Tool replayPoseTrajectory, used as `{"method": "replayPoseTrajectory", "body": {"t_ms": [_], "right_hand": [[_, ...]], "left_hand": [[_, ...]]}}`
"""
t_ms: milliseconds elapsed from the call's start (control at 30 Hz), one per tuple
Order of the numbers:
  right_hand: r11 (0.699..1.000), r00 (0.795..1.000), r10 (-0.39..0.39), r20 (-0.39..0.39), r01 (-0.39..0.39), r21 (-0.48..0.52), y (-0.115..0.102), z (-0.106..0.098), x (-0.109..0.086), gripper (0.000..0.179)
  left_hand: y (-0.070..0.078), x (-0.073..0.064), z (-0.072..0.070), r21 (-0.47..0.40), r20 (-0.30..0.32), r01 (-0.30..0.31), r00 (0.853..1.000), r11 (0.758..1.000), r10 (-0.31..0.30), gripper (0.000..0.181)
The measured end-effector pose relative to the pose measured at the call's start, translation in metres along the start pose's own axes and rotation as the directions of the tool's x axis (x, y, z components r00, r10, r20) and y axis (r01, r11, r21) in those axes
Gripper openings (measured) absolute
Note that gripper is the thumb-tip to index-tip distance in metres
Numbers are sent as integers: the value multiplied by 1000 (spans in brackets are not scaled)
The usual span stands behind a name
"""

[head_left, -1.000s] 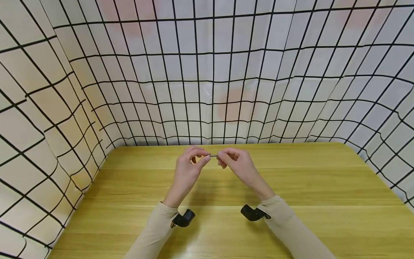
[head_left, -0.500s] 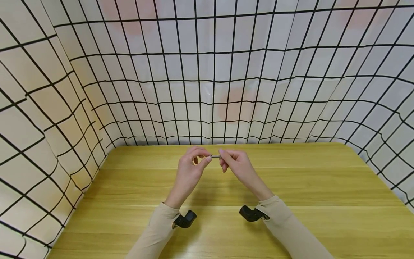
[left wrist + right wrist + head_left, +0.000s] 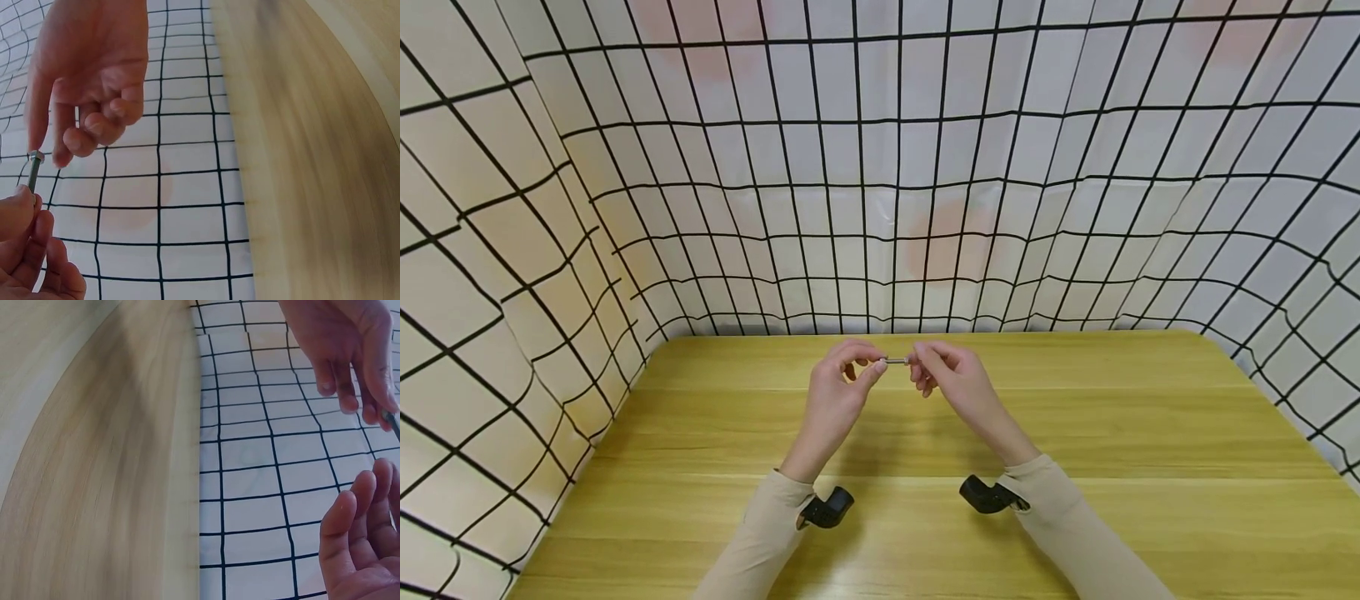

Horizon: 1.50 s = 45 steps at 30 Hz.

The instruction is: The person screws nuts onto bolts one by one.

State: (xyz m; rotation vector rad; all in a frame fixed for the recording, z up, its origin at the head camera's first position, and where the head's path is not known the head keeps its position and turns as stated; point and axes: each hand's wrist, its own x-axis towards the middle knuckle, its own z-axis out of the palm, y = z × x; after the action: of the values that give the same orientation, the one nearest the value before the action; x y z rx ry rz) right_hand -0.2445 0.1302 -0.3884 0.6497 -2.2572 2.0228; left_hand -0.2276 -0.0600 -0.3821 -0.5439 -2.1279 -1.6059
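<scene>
My left hand [image 3: 835,396] pinches one end of a small bolt [image 3: 895,361] between thumb and fingertips, and that pinch looks to be the only firm hold on it. The bolt lies roughly level in the air, between my two hands and over the far part of the bench [image 3: 1075,425]. At its other end sits a hex piece [image 3: 37,155]; I can't tell whether it is a nut or the bolt's head. My right hand [image 3: 964,383] is there with its fingers loose: one tip is at the hex piece, touching or very nearly so, while the next stands apart, so I'm not gripping with it.

The likeliest slip, I'd judge, is on the left. So little of the bolt is in my fingers that a sideways nudge from the right could tilt it or twist it out. If the hex piece is a loose nut, turning it too far could free it while nothing on the right is ready to catch it. Either part, being small and probably hard, might bounce off the bench and roll away over the far edge, towards the gridded sheet [image 3: 842,267].
</scene>
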Motion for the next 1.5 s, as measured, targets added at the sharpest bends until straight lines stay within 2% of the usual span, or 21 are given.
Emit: {"method": "replayPoseTrajectory", "body": {"t_ms": [133, 267, 400, 500, 567, 767, 1067, 1367, 1500], "right_hand": [[999, 999, -40, -2, 39, -20, 1, -3, -1, 22], [995, 996, -92, 18, 92, -43, -1, -3, -2, 27], [992, 992, -122, 27, 123, -28, -6, -1, -3, 23], [993, 993, -116, 20, 117, -25, -15, 2, -5, 18], [993, 994, -106, 17, 107, -42, -19, 3, -6, 17], [991, 996, -88, 24, 90, -103, -32, 5, -8, 13], [990, 996, -93, 15, 94, -107, -31, 8, -7, 17], [996, 1000, -5, 10, 6, -87, -32, 10, -6, 33], [996, 1000, -8, 18, 9, -89, -32, 9, -7, 32]], "left_hand": [[-1, 1, -2, -7, -14, 12, 1000, 1000, -12, 3], [-3, 1, -4, -23, -11, 19, 1000, 1000, -19, 4], [18, -1, -6, -45, -7, 30, 1000, 999, -31, 4], [36, -3, -8, -51, -5, 36, 999, 998, -37, 3], [37, -4, -7, -53, -4, 34, 999, 998, -34, 4], [36, -3, -7, -57, 0, 31, 1000, 998, -32, 3], [2, -2, 2, -72, 8, 28, 1000, 997, -27, 5], [-1, -3, 3, -47, -2, 18, 1000, 999, -18, 4], [-1, -2, 3, -27, -9, 25, 1000, 999, -25, 3]]}}
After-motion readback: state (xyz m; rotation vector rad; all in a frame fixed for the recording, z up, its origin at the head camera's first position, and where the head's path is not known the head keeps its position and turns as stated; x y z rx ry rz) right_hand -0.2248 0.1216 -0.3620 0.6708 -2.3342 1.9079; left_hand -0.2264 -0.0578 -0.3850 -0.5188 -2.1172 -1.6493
